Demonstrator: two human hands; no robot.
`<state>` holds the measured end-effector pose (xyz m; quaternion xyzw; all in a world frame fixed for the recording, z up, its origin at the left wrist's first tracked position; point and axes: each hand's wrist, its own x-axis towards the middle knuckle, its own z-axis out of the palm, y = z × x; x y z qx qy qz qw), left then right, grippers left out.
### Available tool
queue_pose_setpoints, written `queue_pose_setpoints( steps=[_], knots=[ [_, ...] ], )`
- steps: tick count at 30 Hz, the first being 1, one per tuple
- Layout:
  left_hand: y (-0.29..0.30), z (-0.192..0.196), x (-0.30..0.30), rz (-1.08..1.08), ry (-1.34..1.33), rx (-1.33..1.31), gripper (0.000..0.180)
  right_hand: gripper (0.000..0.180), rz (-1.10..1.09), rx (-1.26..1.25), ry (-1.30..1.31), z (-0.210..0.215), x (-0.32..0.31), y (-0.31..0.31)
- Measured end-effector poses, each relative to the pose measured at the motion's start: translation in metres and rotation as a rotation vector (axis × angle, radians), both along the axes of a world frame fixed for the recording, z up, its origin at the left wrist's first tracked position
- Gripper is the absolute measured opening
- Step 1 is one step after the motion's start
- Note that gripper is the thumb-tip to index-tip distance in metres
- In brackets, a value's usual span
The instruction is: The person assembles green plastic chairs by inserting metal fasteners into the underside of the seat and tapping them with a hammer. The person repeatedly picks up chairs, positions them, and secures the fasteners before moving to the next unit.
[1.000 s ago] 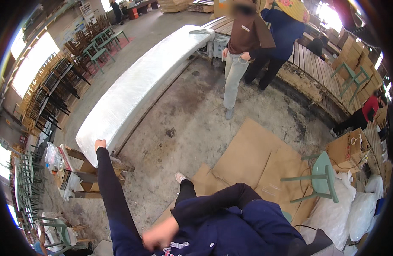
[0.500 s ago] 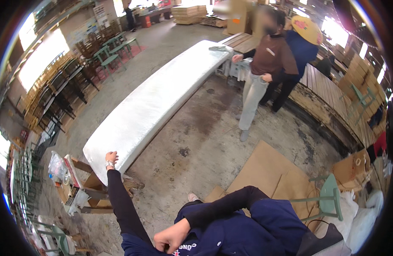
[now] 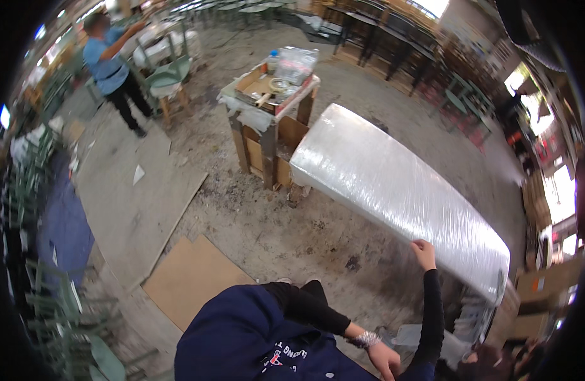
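A large workshop hall with a stained grey concrete floor (image 3: 267,222) fills the view, with dark chairs and tables stacked along the far walls from 11 to 2 o'clock. The biggest thing is a long white slab wrapped in clear plastic film (image 3: 394,190), running from the centre down to 4 o'clock. Flat sheets of brown cardboard (image 3: 191,279) lie on the floor at 7 o'clock. At 12 o'clock stands a small wooden desk (image 3: 267,120) carrying an open cardboard tray and a clear plastic bag. At 10 o'clock a person in a blue shirt (image 3: 108,60) stands with one arm raised.

The right hand (image 3: 424,253), in a black sleeve, rests on the lower edge of the wrapped slab, fingers curled together against the film. The left hand (image 3: 384,360), wearing a silver bracelet, hangs loosely curled near the body at 5 o'clock, holding nothing that I can make out.
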<state>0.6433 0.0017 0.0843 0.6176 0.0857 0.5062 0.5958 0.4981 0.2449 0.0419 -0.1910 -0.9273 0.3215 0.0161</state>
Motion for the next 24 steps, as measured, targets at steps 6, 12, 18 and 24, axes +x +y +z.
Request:
queue_pose_setpoints(
  steps=[6,12,18,24],
  knots=[
    [0.043,0.016,-0.079,0.151,0.199,-0.015,0.030,0.029,-0.418,0.133,-0.211,-0.106,0.007,0.270],
    [0.103,0.036,-0.168,-0.098,-0.087,0.121,0.035,0.016,-0.975,-0.581,0.201,-0.164,-0.055,0.353],
    [0.098,-0.007,-0.261,0.815,0.515,-0.174,0.031,0.056,-0.161,0.142,-0.224,-0.233,-0.190,0.245],
    [0.000,-0.079,-0.338,1.228,0.886,-0.872,0.034,0.072,0.232,0.182,-0.111,-0.248,-0.274,0.083]
  ],
)
